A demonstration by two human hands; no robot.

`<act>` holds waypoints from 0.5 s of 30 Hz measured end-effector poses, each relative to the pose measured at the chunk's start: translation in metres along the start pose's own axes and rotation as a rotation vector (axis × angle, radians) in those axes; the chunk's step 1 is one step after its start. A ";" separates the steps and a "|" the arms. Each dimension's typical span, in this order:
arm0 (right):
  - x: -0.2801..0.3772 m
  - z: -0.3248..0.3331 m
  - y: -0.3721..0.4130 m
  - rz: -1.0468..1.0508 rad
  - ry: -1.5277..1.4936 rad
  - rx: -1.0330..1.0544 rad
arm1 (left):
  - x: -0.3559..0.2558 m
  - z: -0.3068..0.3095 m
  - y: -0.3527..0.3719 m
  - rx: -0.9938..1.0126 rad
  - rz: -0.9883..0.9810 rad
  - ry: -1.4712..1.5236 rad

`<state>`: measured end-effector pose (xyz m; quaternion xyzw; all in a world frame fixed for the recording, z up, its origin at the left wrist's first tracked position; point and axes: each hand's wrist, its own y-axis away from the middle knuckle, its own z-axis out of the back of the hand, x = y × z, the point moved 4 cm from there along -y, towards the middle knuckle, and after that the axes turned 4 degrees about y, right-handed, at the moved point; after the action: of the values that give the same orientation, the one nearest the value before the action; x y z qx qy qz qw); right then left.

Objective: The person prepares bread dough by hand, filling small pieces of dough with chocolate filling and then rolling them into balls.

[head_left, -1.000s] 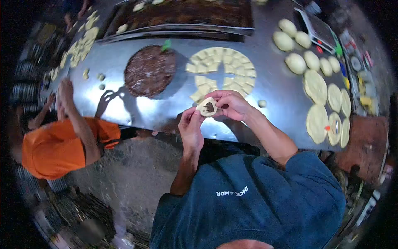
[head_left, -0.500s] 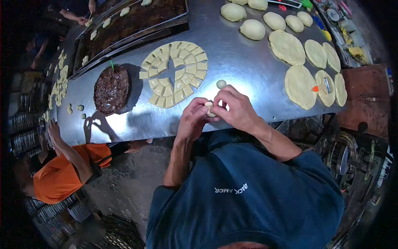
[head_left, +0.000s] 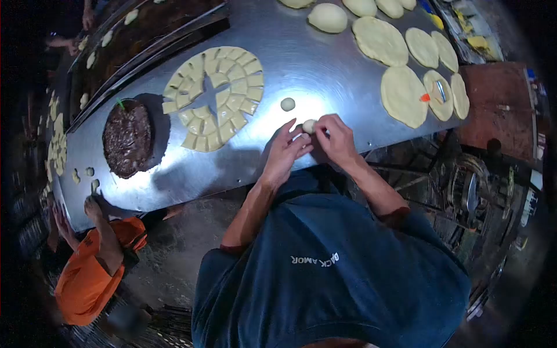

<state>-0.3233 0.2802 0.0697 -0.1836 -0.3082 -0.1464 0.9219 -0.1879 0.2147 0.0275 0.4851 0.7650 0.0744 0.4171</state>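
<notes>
A small round dough ball (head_left: 308, 126) is held at the fingertips of my right hand (head_left: 338, 139), just above the near edge of the steel table. My left hand (head_left: 283, 155) is open beside it, fingers apart and holding nothing. Beyond my hands, a second small ball (head_left: 288, 104) rests on the metal. Farther left lies a flat round of dough (head_left: 243, 78) cut into many small pieces, with a gap through its middle. Beside that sits a dark brown, sticky-looking mass (head_left: 127, 139) with a green-handled tool stuck in it.
Flattened dough discs (head_left: 380, 40) and thick dough lumps (head_left: 328, 18) cover the table's right side. Dark trays (head_left: 145, 43) holding small shaped pieces stand at the far left. A co-worker in an orange shirt (head_left: 90, 281) reaches to the table's left end.
My left hand has come away from the dough and opened, while the right keeps the piece, now rounder. The view has shifted, and the orange-shirted person's hand has reached a small piece on the table.
</notes>
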 end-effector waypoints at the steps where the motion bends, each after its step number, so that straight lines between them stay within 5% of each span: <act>1: -0.022 -0.004 0.006 -0.036 0.085 -0.013 | 0.001 0.000 0.002 -0.080 -0.031 -0.156; 4: -0.050 -0.004 0.045 0.124 0.276 -0.062 | -0.019 0.032 0.019 0.035 -0.130 -0.392; 5: -0.048 0.000 0.054 0.240 0.397 -0.104 | -0.028 0.058 0.027 -0.183 -0.012 -0.557; 7: -0.045 0.011 0.062 0.229 0.456 -0.090 | -0.064 0.093 0.041 -0.289 -0.401 -0.692; 9: -0.053 0.015 0.051 0.019 0.314 0.041 | -0.097 0.131 0.053 -0.609 -0.538 -0.829; 11: -0.034 0.009 0.015 0.013 0.118 -0.134 | -0.129 0.160 0.053 -0.849 -0.725 -1.207; 13: -0.031 -0.010 0.007 0.184 0.028 -0.055 | -0.143 0.199 0.036 -0.923 -0.583 -1.169; 14: -0.055 -0.025 0.023 0.147 0.011 0.125 | -0.143 0.224 0.026 -0.861 -0.597 -1.138; 15: -0.073 -0.020 0.038 0.280 0.026 0.082 | -0.149 0.238 0.018 -0.795 -0.615 -1.107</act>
<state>-0.3541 0.3165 0.0002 -0.1849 -0.2735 -0.0059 0.9439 0.0206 0.0352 -0.0313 0.0284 0.4599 -0.0296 0.8870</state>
